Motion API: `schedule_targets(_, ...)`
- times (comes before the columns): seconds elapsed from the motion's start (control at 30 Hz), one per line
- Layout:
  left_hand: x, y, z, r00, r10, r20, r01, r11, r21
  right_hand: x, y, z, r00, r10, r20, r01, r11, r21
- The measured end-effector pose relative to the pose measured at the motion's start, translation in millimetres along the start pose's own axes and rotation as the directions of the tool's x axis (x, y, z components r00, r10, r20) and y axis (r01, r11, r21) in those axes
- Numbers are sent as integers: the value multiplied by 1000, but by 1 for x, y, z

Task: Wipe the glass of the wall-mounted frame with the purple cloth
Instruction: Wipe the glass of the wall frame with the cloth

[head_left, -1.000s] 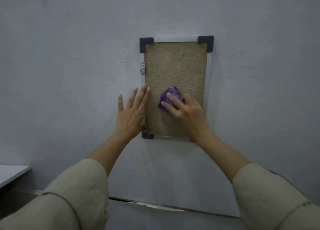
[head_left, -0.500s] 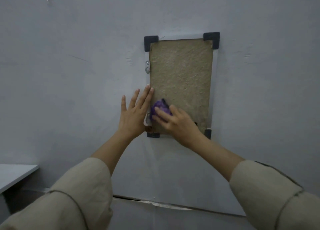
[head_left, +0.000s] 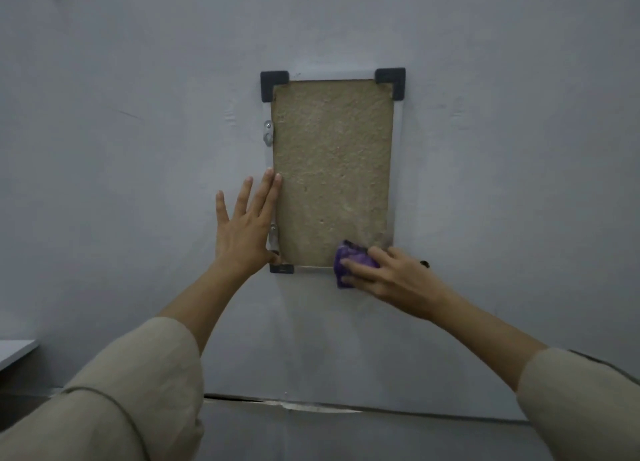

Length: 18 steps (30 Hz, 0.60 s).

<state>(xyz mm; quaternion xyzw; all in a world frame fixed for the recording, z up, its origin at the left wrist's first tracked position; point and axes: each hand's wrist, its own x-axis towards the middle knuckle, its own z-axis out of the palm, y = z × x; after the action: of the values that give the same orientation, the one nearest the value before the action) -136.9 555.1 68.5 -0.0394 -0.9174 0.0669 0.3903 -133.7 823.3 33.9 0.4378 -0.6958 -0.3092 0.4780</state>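
1. The tall rectangular wall-mounted frame [head_left: 332,173] hangs flat on the wall, its glass covering a coarse, grainy tan board that fills almost the whole pane.
2. A thin pale metal edge runs round the pane, and dark grey L-shaped plastic corner caps [head_left: 390,81] sit at both top corners and at the lower left corner; the lower right corner is hidden behind the cloth and hand.
3. Two small silver metal clips [head_left: 267,133] are fixed along the frame's left edge, one in the upper half and one near the bottom.
4. The crumpled purple cloth [head_left: 351,261] is bunched into a soft wad at the frame's lower right corner, lying partly over the bottom edge and onto the wall just below it.
5. The right hand [head_left: 391,277] presses the cloth against the surface, fingers curled over the wad and holding it.
6. The left hand [head_left: 242,228] lies flat and spread wide, palm on the wall beside the frame's left edge, with the longest fingertips touching that edge.
7. Both forearms come out of loose beige woven sleeves [head_left: 138,388].
8. The smooth matt grey painted wall [head_left: 138,114] shows faint scuffs, and a horizontal seam crosses it low down.
9. A white flat counter corner [head_left: 15,351] shows at the far left edge.
10. No writing or label can be read anywhere.
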Motion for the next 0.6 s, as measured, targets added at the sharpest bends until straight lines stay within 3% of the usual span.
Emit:
schedule_targets(0.07, 0, 2, 0, 1000, -9, 3, 9, 1000, -8, -2, 14, -1, 986, 159, -49, -159, 987, 0)
schedule_targets(0.17, -1, 5, 1, 1000, -22, 5, 22, 1000, -12, -3, 17, -3, 904, 413, -113, -412, 911, 37)
schedule_targets(0.2, -1, 5, 1, 1000, -25, 6, 25, 1000, -16, -6, 11, -2, 908, 407, -103, -405, 913, 43)
schedule_targets(0.33, -1, 5, 0, 1000, -26, 14, 26, 1000, -13, -21, 0, -4, 995, 84, 49, -84, 996, 8)
schedule_targets(0.4, -1, 5, 0, 1000, -28, 13, 28, 1000, -10, -19, 17, -8, 992, 126, 19, -125, 992, -13)
schedule_targets(0.53, -1, 6, 1, 999, -34, 17, 34, 999, -5, -8, 33, -12, 903, 422, -82, -423, 906, 0)
schedule_targets(0.6, -1, 6, 0, 999, -32, 16, 32, 999, -2, -11, 21, -10, 917, 394, -61, -394, 919, 14)
